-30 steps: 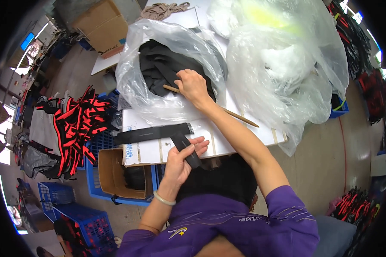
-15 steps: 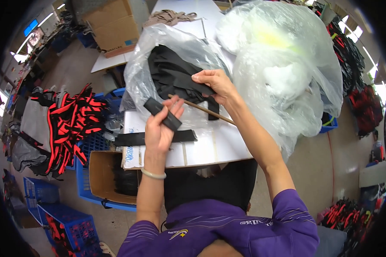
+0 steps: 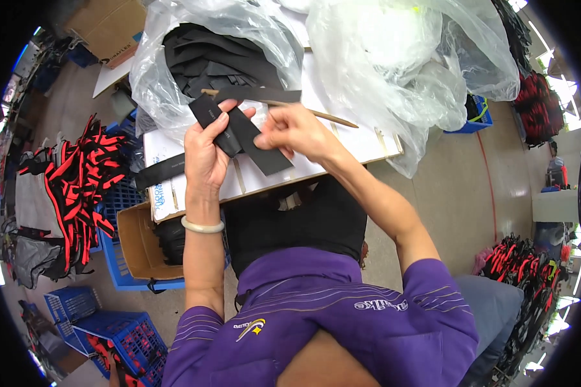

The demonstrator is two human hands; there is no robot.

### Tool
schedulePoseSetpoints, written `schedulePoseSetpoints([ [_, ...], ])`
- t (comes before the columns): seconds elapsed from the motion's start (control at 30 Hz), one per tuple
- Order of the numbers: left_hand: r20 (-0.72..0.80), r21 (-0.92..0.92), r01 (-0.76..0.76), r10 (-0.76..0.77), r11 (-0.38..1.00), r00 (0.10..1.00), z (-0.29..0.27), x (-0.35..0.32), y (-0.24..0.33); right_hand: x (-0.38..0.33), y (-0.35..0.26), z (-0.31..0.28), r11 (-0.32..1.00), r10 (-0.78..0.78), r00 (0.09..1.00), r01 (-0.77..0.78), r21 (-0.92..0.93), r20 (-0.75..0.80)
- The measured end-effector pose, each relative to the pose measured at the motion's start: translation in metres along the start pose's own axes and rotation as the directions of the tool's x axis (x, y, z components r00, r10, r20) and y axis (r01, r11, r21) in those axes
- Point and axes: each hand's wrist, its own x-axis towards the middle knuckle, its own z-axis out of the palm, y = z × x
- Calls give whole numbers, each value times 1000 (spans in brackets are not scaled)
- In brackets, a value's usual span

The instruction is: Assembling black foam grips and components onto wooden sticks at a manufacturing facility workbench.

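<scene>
My left hand (image 3: 206,151) is closed around a black fabric strip (image 3: 206,111), thumb on top, above the front of the white table. A second black strip (image 3: 262,146) slants out from under it toward me, and the fingers of my right hand (image 3: 297,133) pinch its edge. Just behind the hands, another dark strip (image 3: 274,95) lies crosswise near a thin wooden stick (image 3: 332,118). To the left, a flat black strip (image 3: 163,170) rests on the table's edge. Past my hands, a clear plastic bag (image 3: 152,77) gapes with many black strips (image 3: 216,51) inside.
Large clear plastic bags (image 3: 381,77) cover the table's right side. Below its left edge stand an open cardboard box (image 3: 135,248) and a blue crate (image 3: 119,274). Black-and-red pieces (image 3: 87,187) are heaped at left. Blue crates (image 3: 126,342) sit on the floor at lower left.
My right hand has come from the bag toward my left hand, bringing a black strip alongside the held one. The whole view has shifted, with the table now further left and up.
</scene>
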Motion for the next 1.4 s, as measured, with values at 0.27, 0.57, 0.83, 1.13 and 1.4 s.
schedulePoseSetpoints([
  [0.27,-68,-77,-171,166,982,984,6,-8,0,-92,39,1,983,150,983,-136,123,-110],
  [0.57,134,87,-198,186,976,973,30,-30,-9,-115,43,-29,988,136,981,-145,-61,-136],
  [0.83,202,4,30,-31,1000,979,64,-70,-49,-69,-30,-13,822,-553,796,472,-317,-248],
  [1.13,163,303,-168,123,938,979,85,-57,-34,-91,-24,-6,232,-753,658,269,-935,2],
  [1.4,249,528,-136,0,838,968,72,-58,-31,-104,-7,-22,881,-395,908,332,-336,-138],
])
